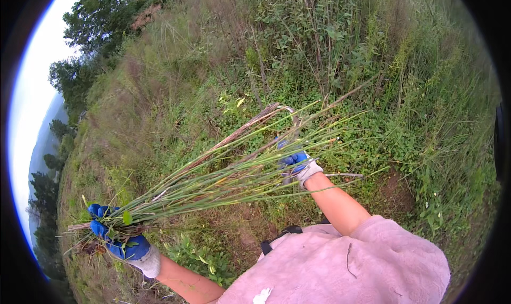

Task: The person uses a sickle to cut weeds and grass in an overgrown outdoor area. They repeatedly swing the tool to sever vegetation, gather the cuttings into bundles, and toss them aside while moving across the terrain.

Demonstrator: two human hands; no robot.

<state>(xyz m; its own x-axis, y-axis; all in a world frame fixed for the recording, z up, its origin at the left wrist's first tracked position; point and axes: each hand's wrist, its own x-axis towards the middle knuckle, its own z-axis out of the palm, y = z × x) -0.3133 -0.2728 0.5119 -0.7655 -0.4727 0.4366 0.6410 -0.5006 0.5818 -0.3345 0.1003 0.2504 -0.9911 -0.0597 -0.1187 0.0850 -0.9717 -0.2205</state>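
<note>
A long bundle of thin green and brown stalks (213, 179) stretches across the middle, fanning out toward the upper right. My left hand (125, 243), in a blue-coated grey glove, is closed round its gathered end at the lower left. A few leaves and bits of grass stick out about the fingers. My right hand (294, 161), gloved the same way, is bent closed behind the spread stalks, which partly cover it. Just above it shows a narrow curved greyish piece (294, 114); whether that hand holds it is hidden.
Dense tall weeds (330, 38) and low leafy plants (394, 133) cover the slope ahead. Bare brown soil (398, 192) shows at the right, near my arm. Dark trees (96, 19) and hazy hills lie at the far left. My pink top (340, 261) fills the lower edge.
</note>
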